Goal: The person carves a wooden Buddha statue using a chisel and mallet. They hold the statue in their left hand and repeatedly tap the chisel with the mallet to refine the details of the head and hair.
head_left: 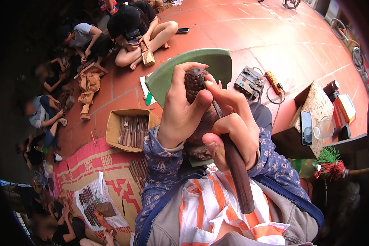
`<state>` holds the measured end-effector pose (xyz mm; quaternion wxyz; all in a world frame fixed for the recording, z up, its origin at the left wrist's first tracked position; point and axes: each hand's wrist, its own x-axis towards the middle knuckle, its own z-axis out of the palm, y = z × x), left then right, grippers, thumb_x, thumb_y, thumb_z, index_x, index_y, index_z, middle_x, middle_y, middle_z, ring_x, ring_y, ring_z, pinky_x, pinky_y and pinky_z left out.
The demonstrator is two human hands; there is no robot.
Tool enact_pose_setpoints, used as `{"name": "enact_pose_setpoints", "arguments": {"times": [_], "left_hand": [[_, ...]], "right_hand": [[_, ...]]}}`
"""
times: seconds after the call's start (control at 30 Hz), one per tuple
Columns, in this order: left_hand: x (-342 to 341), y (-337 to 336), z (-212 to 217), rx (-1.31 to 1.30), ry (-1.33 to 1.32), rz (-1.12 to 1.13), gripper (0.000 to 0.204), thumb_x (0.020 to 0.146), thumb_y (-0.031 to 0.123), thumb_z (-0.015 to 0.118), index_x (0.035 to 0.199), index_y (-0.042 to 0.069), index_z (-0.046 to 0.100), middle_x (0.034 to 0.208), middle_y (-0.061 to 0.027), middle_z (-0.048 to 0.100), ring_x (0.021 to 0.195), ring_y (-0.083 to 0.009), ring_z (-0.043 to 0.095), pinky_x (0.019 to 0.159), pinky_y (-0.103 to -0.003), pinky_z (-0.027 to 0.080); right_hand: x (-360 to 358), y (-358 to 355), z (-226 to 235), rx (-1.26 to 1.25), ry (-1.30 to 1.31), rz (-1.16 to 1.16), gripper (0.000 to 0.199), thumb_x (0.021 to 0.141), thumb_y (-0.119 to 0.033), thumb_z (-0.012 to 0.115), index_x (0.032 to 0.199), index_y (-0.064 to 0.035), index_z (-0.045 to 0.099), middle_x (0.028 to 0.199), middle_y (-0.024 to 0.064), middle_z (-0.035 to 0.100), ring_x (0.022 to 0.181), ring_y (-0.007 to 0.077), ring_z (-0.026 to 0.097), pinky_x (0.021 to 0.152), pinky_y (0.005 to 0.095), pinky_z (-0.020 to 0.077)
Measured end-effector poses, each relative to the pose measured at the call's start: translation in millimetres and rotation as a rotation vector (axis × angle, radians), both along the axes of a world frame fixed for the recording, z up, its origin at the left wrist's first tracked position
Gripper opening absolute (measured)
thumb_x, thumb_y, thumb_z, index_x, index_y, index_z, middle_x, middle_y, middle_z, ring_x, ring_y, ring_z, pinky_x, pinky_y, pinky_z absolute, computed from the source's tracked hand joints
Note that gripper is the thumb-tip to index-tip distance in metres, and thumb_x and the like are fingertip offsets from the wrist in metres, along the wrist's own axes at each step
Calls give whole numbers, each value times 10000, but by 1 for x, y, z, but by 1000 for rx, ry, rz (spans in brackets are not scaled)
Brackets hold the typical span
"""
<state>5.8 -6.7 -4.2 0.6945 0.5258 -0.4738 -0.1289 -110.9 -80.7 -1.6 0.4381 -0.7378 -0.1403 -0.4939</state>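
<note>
Red tile floor, other people sitting and carving at far left. Cardboard box of chisels lies left of the grip. Left hand is clenched around the dark carved wooden figure, held mid-air over the lap. Right hand grasps a chisel, tip on the figure's head. Looks like detail carving; next cut needs short, controlled pushes.
</note>
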Motion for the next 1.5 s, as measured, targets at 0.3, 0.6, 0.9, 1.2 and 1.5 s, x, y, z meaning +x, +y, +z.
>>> {"name": "enact_pose_setpoints", "arguments": {"times": [0.3, 0.6, 0.9, 1.2, 1.5], "left_hand": [[-1, 4, 8, 125, -130, 141, 604, 769, 347, 791, 1162, 30, 459, 887, -29, 620, 801, -95, 614, 752, -244, 505], [-3, 10, 14, -31, -152, 363, 518, 809, 194, 758, 1198, -12, 486, 1229, -146, 493, 1171, -215, 490, 1009, -366, 404], [-96, -11, 26, 96, -798, 2, 379, 677, 152, 758, 971, -32, 606, 1057, -194, 616, 963, -336, 628, 877, -417, 516], [-100, -18, 32, 53, -1150, -171, 310, 647, 166, 648, 945, 80, 665, 704, 27, 525, 560, -71, 495, 453, -205, 329], [-59, -25, 37, 127, -1437, -184, 268, 681, 298, 631, 815, 69, 593, 753, -25, 545, 675, -117, 568, 499, -245, 403]], "right_hand": [[-9, -38, 0, 375, -139, 355, 369, 984, -459, 415, 879, -106, 408, 1374, 392, 328, 1307, 542, 321, 1038, 610, 342], [-20, -63, -32, 471, -53, 364, 554, 976, -482, 417, 949, 42, 591, 1182, 332, 557, 1014, 400, 630, 869, 471, 525], [-53, -70, -51, -498, 368, 228, 159, 689, -122, 680, 714, -45, 543, 695, 68, 568, 648, 236, 596, 574, 347, 473], [-67, -117, -140, 356, 695, -21, 199, 818, -36, 655, 1008, 3, 608, 924, 76, 610, 793, 134, 602, 600, 244, 479], [-89, -79, -221, -59, 1144, -456, 837, 620, -169, 795, 1303, 63, 371, 1068, 242, 482, 969, 428, 539, 804, 466, 485]]}}
